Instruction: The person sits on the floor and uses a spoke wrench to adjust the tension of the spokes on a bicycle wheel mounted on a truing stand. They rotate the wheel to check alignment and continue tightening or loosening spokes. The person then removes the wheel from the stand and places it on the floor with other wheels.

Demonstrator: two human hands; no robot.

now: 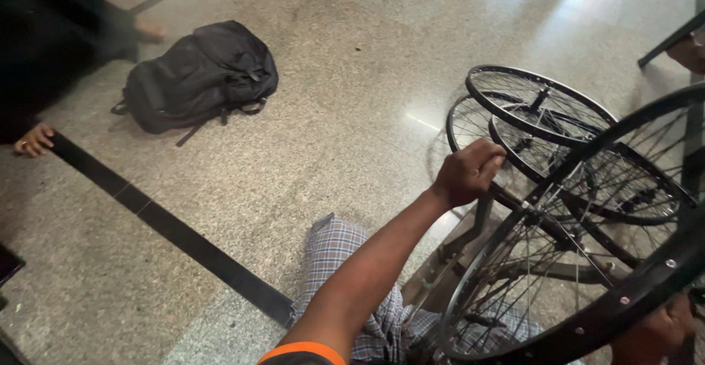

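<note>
Right hand (657,330), bottom right corner, sits under the near rim (587,328) of a black spoked wheel; grip there too hidden to tell. Wheel stands tilted over the checked-trouser knee (334,247). Left hand (468,172) closed around the wheel's far rim. Beyond it, stacked wheels (540,108) lie on the floor (352,115). Further left, a black backpack (200,75)

Speckled polished stone floor (352,78), black inlay strip (176,233), light glare, dark table leg (672,38) at right.
</note>
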